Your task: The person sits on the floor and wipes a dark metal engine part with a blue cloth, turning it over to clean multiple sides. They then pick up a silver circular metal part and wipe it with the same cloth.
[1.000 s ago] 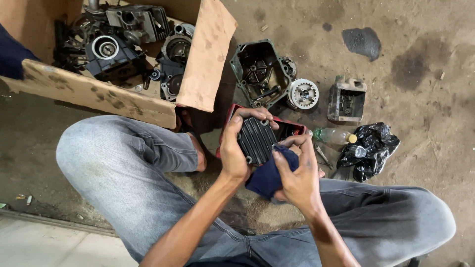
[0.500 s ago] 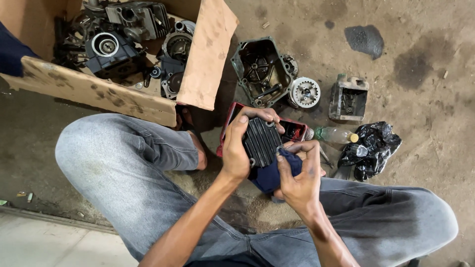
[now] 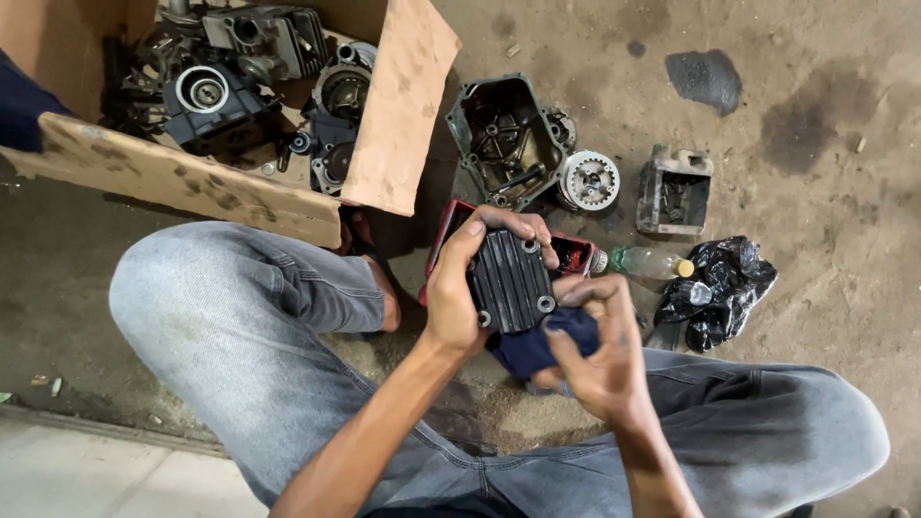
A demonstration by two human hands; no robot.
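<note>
My left hand point(image 3: 459, 288) grips a black finned engine cover point(image 3: 510, 280) by its left and top edges, holding it above a red tray point(image 3: 451, 223). The cover has ribs running lengthwise and round bolt holes at its corners. My right hand point(image 3: 595, 350) is closed on a dark blue rag point(image 3: 537, 347) and presses it against the cover's lower right corner. Both hands sit between my knees in grey jeans.
A cardboard box point(image 3: 398, 105) of dark engine parts stands at the upper left. On the dirt floor lie an open engine casing point(image 3: 504, 139), a round toothed clutch part point(image 3: 587, 179), a small metal block point(image 3: 674, 190), a plastic bottle point(image 3: 650, 261) and a black plastic bag point(image 3: 718, 288).
My right hand with the rag has slid from the cover's right side down to its lower right corner. The left hand has kept its grip and tilted the cover slightly.
</note>
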